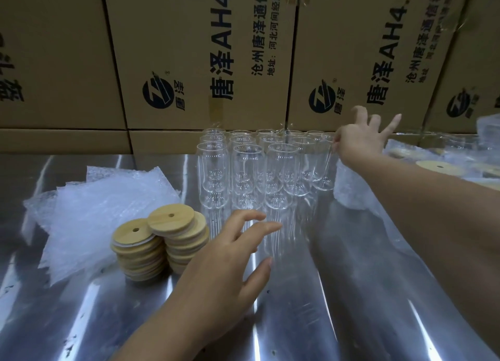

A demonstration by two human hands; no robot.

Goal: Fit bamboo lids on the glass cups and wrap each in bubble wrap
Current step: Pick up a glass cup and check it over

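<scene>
Several clear glass cups (pixel 247 171) stand in rows at the back middle of the shiny metal table (pixel 324 306). My right hand (pixel 357 144) reaches to the rightmost cup (pixel 323 168) in the back rows. Thumb and forefinger pinch its rim while the other fingers spread upward. My left hand (pixel 230 255) hovers with fingers relaxed just in front of the nearest cups, holding nothing. Two stacks of round bamboo lids (pixel 162 239) with a small hole stand left of that hand. A pile of bubble wrap sheets (pixel 94 206) lies behind and left of the lids.
A wall of printed cardboard boxes (pixel 189 49) rises right behind the cups. On the right lie a bubble-wrapped bundle (pixel 349 190) under my right forearm and more wrapped cups with bamboo lids (pixel 438 168).
</scene>
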